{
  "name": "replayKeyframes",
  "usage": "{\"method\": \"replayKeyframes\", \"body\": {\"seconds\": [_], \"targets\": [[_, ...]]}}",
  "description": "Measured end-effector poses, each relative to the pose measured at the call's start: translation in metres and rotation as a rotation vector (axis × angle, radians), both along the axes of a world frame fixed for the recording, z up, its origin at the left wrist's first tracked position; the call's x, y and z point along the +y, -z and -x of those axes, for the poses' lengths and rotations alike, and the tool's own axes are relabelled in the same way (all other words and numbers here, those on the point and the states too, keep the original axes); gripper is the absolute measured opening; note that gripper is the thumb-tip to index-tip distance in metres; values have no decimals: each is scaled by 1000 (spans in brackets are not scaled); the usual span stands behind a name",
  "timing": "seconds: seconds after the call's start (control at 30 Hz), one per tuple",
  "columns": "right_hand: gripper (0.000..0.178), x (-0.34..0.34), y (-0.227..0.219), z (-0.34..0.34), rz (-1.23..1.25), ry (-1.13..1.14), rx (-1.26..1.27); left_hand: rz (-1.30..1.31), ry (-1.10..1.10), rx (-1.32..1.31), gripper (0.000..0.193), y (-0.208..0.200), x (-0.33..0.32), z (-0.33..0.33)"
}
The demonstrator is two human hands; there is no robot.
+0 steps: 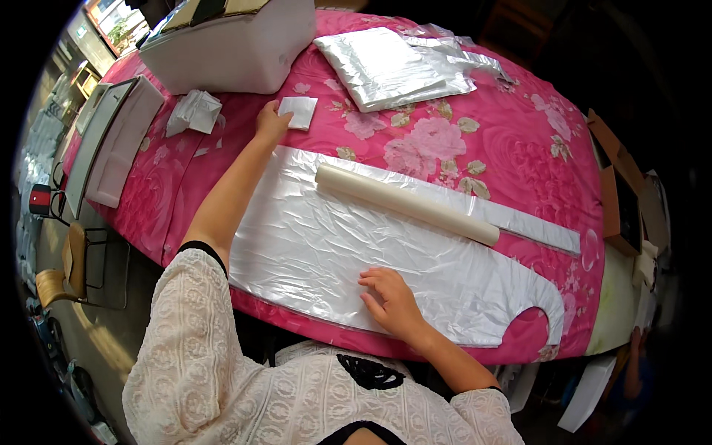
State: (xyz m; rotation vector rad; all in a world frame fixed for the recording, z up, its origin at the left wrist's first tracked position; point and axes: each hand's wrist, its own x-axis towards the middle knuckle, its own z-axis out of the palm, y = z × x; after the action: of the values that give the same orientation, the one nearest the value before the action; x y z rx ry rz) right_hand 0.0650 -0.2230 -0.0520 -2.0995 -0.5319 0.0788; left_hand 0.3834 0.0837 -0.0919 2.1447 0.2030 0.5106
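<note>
My left hand reaches far across the table, its thumb and fingers closed on the edge of a small folded white square. In front of me lies a flat, crinkled sheet of shiny whitish plastic film, with a rounded cut-out at its right end. My right hand rests on the near part of this sheet, fingers loosely bent and apart, holding nothing. A long off-white roll or tube lies slantwise across the sheet's far side, beyond my right hand.
Pink flowered cloth covers the table. At the back stand a white foam box and a folded stack of silvery film. Crumpled white pieces and a white tray lie left; a cardboard box stands right.
</note>
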Motion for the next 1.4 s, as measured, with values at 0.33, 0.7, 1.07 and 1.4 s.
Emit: {"method": "replayKeyframes", "body": {"seconds": [0.33, 0.7, 1.07, 1.4], "targets": [[44, -85, -16, -80, 468, 379, -459, -359, 449, -160, 39, -47, -55, 124], [52, -83, -30, -4, 564, 371, 54, -323, 934, 14, 59, -42, -133, 271], [44, -170, 17, 45, 578, 352, -261, -393, 1012, -45, 79, -34, -232, 334], [32, -377, 36, 105, 737, 1033, -272, -518, 1006, -21, 61, -49, -271, 362]]}}
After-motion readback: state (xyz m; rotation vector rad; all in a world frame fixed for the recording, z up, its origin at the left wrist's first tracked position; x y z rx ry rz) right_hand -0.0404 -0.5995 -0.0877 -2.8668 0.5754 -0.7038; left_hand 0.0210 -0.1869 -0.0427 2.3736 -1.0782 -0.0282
